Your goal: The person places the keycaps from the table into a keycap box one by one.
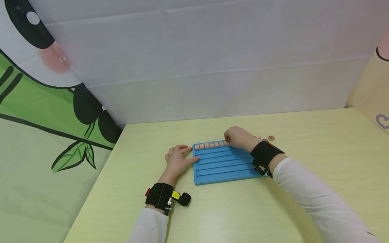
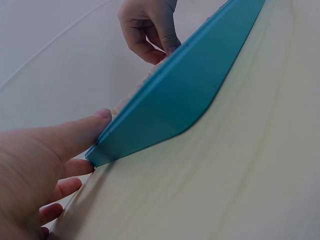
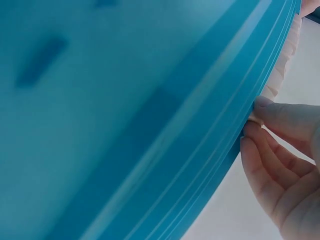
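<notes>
A blue ridged tile rack (image 1: 225,165) stands on the table, with a row of small wooden letter tiles (image 1: 206,145) along its top ledge. My left hand (image 1: 177,161) touches the rack's left side, thumb on the edge and forefinger stretched to the upper corner; the other fingers lie spread beside it. At the right end of the row, my right hand (image 1: 240,137) pinches a small tile (image 3: 256,119) between thumb and fingertips, right at the top ledge. In the left wrist view the rack's slanted side (image 2: 170,95) faces the camera.
A few loose tiles (image 1: 271,138) lie on the table behind the rack, partly hidden by the right hand. The pale wooden table (image 1: 231,209) ends at a white backdrop (image 1: 212,94). A printed cloth (image 1: 45,135) hangs on the left.
</notes>
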Motion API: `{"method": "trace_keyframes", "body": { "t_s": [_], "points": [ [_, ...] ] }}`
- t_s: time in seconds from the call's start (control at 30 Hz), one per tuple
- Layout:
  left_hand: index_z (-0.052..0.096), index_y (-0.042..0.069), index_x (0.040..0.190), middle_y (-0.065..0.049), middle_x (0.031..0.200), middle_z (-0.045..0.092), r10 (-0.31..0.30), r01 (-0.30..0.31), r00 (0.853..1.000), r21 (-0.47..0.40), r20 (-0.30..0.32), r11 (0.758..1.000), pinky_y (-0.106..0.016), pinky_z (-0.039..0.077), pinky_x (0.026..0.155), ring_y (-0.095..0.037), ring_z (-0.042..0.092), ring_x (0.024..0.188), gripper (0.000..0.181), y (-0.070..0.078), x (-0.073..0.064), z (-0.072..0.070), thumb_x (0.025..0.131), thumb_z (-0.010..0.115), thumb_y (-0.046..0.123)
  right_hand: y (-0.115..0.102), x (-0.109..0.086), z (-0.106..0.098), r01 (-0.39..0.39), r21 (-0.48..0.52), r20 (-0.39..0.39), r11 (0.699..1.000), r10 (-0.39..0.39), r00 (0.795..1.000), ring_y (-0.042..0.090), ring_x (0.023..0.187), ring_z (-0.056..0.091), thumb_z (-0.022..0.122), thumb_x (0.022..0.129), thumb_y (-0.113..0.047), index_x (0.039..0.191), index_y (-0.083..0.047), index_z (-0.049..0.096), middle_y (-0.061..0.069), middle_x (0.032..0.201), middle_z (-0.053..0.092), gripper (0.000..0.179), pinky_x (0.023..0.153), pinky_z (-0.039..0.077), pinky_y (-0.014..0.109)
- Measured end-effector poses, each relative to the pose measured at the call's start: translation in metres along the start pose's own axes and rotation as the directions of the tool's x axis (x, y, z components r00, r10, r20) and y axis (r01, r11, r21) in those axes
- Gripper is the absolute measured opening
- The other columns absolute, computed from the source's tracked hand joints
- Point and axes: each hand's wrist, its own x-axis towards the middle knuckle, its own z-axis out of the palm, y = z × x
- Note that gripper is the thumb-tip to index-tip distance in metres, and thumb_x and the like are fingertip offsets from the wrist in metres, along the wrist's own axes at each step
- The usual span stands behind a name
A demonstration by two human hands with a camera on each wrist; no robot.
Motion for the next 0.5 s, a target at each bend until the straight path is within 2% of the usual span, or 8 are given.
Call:
{"method": "trace_keyframes", "body": {
  "t_s": [0.13,0.27,0.4,0.5],
  "points": [
    [0.061,0.009,0.128,-0.011,0.136,0.047,0.001,-0.001,1.000,-0.002,0.000,1.000,-0.052,0.015,0.100,-0.035,0.029,0.129,0.058,0.000,0.000,0.001,0.081,0.073,0.041,-0.001,-0.002,-0.001,-0.008,-0.011,0.003,1.000,0.008,1.000,0.021,0.073,0.053,0.064,0.089,-0.009,0.090,-0.002,0.068,0.009,0.082,0.064,0.008,0.074,0.048,0.037],
    [0.061,0.008,0.128,-0.011,0.135,0.048,-0.001,0.001,1.000,-0.006,0.001,1.000,-0.052,0.015,0.100,-0.035,0.029,0.129,0.059,-0.001,0.000,0.002,0.081,0.073,0.041,-0.003,-0.008,-0.007,-0.013,-0.003,-0.004,1.000,0.013,1.000,0.023,0.081,0.058,0.064,0.089,-0.011,0.099,0.000,0.068,0.012,0.092,0.067,0.016,0.078,0.050,0.039],
    [0.061,0.008,0.127,-0.011,0.135,0.048,-0.001,0.001,1.000,-0.006,0.003,1.000,-0.052,0.015,0.100,-0.036,0.029,0.128,0.059,0.000,-0.001,0.002,0.080,0.073,0.041,-0.001,-0.022,-0.018,-0.049,0.069,-0.044,0.996,0.053,0.998,0.027,0.090,0.059,0.065,0.089,-0.015,0.108,0.001,0.066,0.015,0.100,0.066,0.025,0.082,0.048,0.042],
    [0.061,0.008,0.127,-0.011,0.135,0.048,-0.002,0.002,1.000,-0.001,-0.002,1.000,-0.052,0.015,0.100,-0.035,0.029,0.128,0.059,-0.001,0.000,0.001,0.080,0.073,0.041,0.006,-0.035,-0.027,-0.094,0.160,-0.094,0.983,0.110,0.989,0.028,0.087,0.058,0.065,0.089,-0.019,0.106,0.000,0.066,0.015,0.098,0.065,0.026,0.079,0.047,0.042]
  ]
}}
